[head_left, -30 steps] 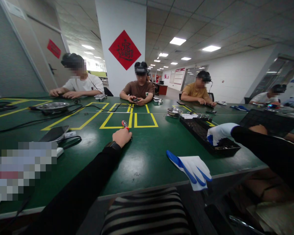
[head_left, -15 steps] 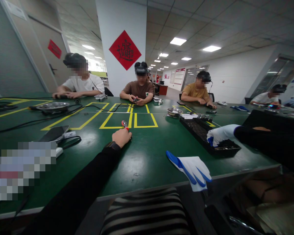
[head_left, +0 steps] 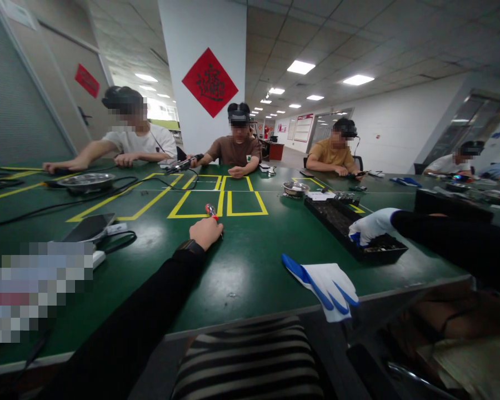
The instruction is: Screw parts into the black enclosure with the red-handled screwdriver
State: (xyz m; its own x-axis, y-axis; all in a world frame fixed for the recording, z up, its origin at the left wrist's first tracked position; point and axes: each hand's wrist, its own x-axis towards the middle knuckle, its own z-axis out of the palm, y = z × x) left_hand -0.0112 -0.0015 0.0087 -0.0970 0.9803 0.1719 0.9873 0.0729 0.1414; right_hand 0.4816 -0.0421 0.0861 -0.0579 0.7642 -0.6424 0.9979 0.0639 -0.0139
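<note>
My left hand, bare below a black sleeve and a dark watch, rests on the green table in front of me. Its fingers are closed around a red-handled tool. Only the tool's far end shows past my knuckles; my fingers hide the rest, and I cannot make out its exact kind. A white work glove with blue coating lies at the table's near edge, apart from my hand. No hand that I can tell as my right one is in the picture.
A black-sleeved arm from the right edge, seemingly a co-worker's, has its gloved hand in a long black tray. A phone, cables and metal bowls lie about. Yellow tape marks the tabletop. Several people sit opposite.
My left hand and its tool keep their place. Across the table, the person in brown now stretches one arm sideways with a dark tool. The person in white has reached out to the left.
</note>
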